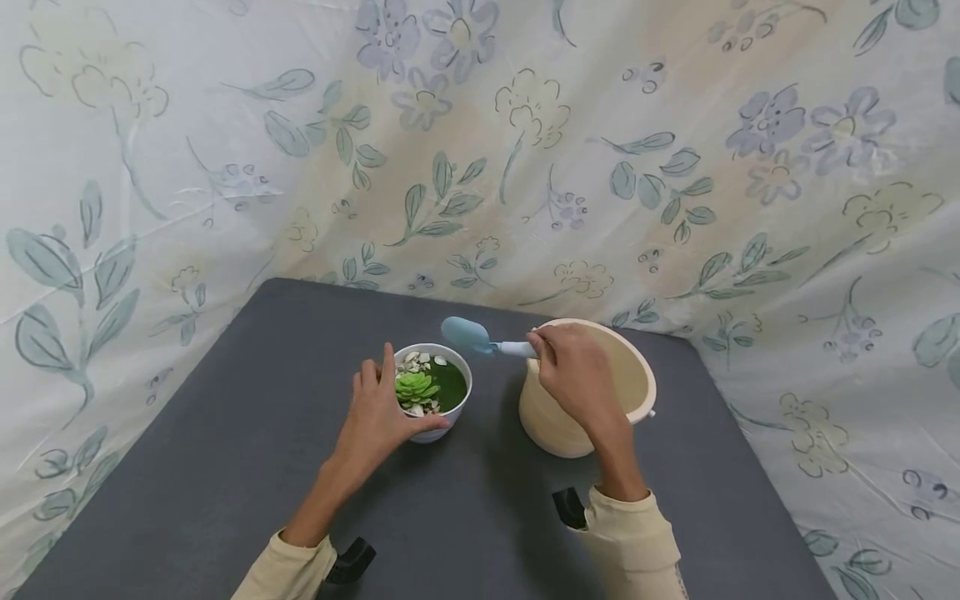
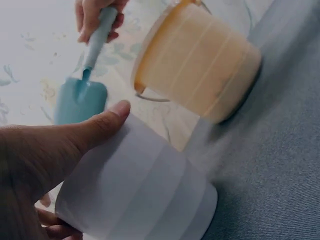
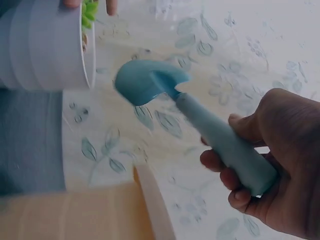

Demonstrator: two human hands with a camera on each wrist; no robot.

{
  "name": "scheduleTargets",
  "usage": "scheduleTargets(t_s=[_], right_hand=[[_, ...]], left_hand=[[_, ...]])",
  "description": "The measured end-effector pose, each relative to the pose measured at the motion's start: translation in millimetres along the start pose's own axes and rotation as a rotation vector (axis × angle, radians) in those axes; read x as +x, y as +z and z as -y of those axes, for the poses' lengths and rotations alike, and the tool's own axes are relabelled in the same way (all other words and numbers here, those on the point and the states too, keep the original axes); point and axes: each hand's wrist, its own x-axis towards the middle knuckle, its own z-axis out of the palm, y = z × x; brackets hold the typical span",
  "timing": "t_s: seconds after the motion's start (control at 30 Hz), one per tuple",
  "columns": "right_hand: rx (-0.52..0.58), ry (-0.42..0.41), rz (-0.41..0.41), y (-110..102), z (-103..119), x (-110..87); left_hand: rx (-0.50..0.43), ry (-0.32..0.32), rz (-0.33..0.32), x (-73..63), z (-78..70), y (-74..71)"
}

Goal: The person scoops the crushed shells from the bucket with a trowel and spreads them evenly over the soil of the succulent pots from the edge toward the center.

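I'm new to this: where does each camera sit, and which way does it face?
Head: worn on the head, facing forward and down at the dark-grey table; left hand, right hand and beige cloth sleeves show.
Left wrist: worn there, facing the left hand around a ribbed, round, white plastic-looking pot; the right hand shows beyond.
Right wrist: worn there, facing the right hand's fingers curled round a light-blue plastic-looking trowel; bits of left hand show.
Both wrist views share pot, trowel and round, cream plastic-looking bucket.

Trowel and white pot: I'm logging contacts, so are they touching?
Apart: the right wrist view shows floral cloth between the trowel and white pot.
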Motion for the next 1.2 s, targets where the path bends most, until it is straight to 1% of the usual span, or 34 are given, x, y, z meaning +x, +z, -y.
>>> scheduleTargets(t_s=[0.17,0.23,0.27,0.37,0.4,0.47,0.6,0.67,0.73,0.77,0.83,0.9,0.93,0.97,1.03,1.1,1.13,1.2], right_hand=[[0.018,0.011,-0.097,-21,-21,-7.2],[0.003,0.011,-0.136,-29,-32,-11.0],[-0.004,0.012,-0.161,-33,-37,-13.1],[-0.023,0.034,-0.216,-42,-52,-20.0],[-0.030,0.046,-0.228,-45,-56,-22.2],[-0.035,0.066,-0.243,-51,-65,-26.1],[-0.059,0.082,-0.221,-63,-86,-34.6],[-0.084,0.083,-0.189,-70,-98,-39.2],[-0.121,0.071,-0.155,-75,-110,-43.1],[-0.144,0.059,-0.141,-77,-115,-43.8],[-0.201,0.024,-0.116,-78,-124,-43.2],[-0.254,-0.036,-0.098,-75,-130,-39.2],[-0.278,-0.064,-0.087,-72,-132,-36.8],[-0.301,-0.088,-0.075,-69,-134,-34.2],[-0.345,-0.133,-0.040,-61,-135,-28.8],[-0.374,-0.170,-0.006,-52,-134,-24.2],[-0.384,-0.185,0.011,-47,-134,-22.2],[-0.391,-0.222,0.032,-38,-134,-18.9]], left_hand=[[0.110,0.039,-0.067,-4.4,-3.4,0.8],[0.150,0.050,-0.075,-6.7,-4.9,-1.0],[0.162,0.055,-0.071,-7.8,-5.5,-2.4],[0.175,0.075,-0.021,-10.2,-5.7,-9.2],[0.167,0.086,0.000,-9.2,-4.4,-11.8],[0.101,0.108,0.045,-5.3,-1.2,-17.6],[-0.083,0.187,0.151,8.9,7.9,-24.5],[-0.136,0.207,0.205,12.0,11.3,-24.1],[-0.126,0.199,0.222,10.0,12.3,-21.6],[-0.110,0.185,0.218,7.7,11.9,-19.5],[-0.060,0.164,0.172,2.7,8.8,-15.6],[-0.003,0.156,0.104,-1.3,2.8,-12.5],[0.015,0.167,0.068,-2.5,-1.3,-11.1],[0.025,0.185,0.035,-2.7,-6.3,-9.8],[0.031,0.240,-0.019,-2.1,-19.6,-7.1],[-0.013,0.306,-0.030,0.2,-36.9,-2.7],[-0.051,0.337,-0.017,1.9,-46.3,0.4],[-0.119,0.382,0.039,5.8,-65.4,8.6]])
